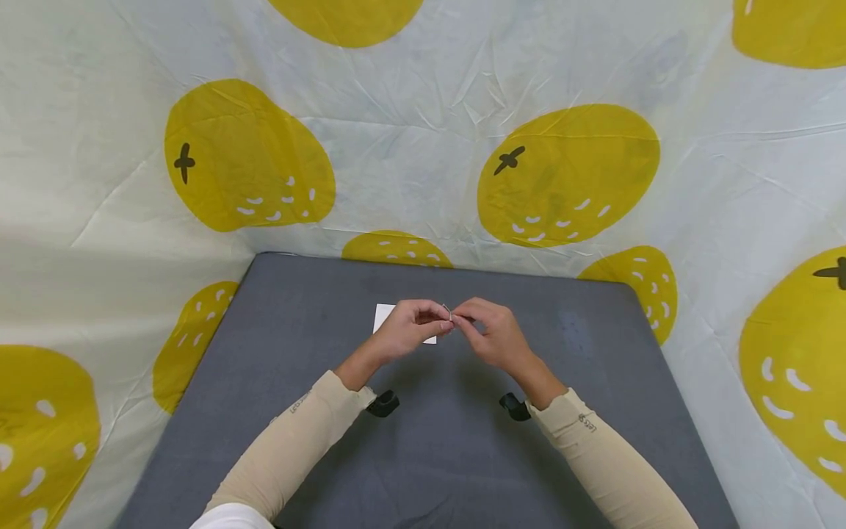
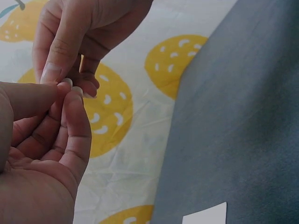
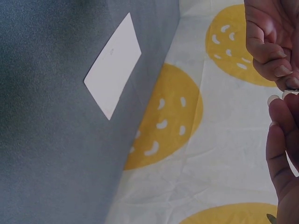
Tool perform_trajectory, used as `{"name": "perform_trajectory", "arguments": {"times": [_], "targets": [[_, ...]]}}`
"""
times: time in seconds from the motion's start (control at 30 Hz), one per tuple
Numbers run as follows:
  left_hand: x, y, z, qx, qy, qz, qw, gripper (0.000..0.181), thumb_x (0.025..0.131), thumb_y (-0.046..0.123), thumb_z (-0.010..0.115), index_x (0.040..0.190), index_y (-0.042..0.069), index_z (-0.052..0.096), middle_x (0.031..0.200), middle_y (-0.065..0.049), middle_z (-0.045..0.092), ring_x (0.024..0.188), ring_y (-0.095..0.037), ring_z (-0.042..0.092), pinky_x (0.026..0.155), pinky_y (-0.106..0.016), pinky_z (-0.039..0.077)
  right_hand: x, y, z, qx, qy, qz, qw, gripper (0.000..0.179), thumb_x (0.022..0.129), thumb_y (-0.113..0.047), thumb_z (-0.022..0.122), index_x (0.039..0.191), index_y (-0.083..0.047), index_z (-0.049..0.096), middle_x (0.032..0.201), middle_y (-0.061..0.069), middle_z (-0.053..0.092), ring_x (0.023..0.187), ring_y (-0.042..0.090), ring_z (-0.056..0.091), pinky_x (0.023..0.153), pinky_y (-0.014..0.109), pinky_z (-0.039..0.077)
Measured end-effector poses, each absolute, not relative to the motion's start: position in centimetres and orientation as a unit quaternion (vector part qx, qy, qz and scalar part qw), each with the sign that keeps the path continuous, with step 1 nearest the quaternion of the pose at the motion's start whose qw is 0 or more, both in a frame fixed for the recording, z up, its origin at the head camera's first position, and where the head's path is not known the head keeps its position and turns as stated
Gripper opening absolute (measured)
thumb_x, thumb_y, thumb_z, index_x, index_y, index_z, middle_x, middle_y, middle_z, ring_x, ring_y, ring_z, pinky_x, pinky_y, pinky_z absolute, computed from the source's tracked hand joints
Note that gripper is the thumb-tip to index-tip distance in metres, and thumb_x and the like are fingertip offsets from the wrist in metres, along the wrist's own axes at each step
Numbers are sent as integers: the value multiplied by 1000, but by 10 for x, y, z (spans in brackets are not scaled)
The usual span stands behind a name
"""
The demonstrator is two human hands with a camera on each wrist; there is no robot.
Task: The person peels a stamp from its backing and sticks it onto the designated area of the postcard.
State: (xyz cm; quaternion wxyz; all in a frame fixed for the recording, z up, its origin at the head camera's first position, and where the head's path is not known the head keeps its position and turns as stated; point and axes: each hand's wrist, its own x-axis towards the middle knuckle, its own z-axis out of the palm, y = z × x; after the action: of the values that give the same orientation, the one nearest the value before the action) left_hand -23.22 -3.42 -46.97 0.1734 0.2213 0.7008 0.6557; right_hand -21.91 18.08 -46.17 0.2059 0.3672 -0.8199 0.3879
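Both hands meet fingertip to fingertip above the table. A tiny, thin, bent, wire-like metal piece [image 1: 450, 314] sits between them; most of it is covered by the fingertips, and I cannot tell its kind. My left hand [image 1: 405, 328] pinches it from the left with thumb and fingers. From the right, the thumb and index finger of my right hand [image 1: 494, 332] pinch it too. In the left wrist view, the right hand [image 2: 77, 35] comes down from above onto the left fingertips. Behind the left hand lies a flat white card [image 1: 383, 317], partly hidden by that hand.
The card [image 3: 114, 65] lies flat on the dark grey table [image 1: 317, 308], with a small faint mark on it. A white cloth with yellow fruit prints [image 1: 410, 169] hangs behind and beside the table. Black wrist devices [image 1: 383, 403] stick out under both sleeves.
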Motion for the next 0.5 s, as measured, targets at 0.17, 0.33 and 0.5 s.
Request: {"name": "perform_trajectory", "arguments": {"times": [0.17,0.33,0.5], "targets": [[-231,-35,-470,221,707,650,168,19,101,11,68,113,-3,73,114,-28,74,99,-25,76,83,-25,61,-218,181,-463,365,-820,390,203,11,90,2,77,97,-6,79,93,4,78,78,14,72,72,31,62],[-229,-35,-468,224,713,644,163,18,100,13,71,112,-1,74,110,-20,76,89,-7,72,80,-26,59,-217,181,-464,365,-819,395,201,12,90,3,76,97,-7,79,93,4,78,79,15,73,71,30,61],[-228,-36,-468,224,725,632,157,17,100,13,71,110,0,75,106,-18,76,88,-8,71,78,-25,58,-215,180,-465,360,-822,397,192,11,91,1,76,97,-8,80,93,3,78,79,13,72,72,31,62]]}}
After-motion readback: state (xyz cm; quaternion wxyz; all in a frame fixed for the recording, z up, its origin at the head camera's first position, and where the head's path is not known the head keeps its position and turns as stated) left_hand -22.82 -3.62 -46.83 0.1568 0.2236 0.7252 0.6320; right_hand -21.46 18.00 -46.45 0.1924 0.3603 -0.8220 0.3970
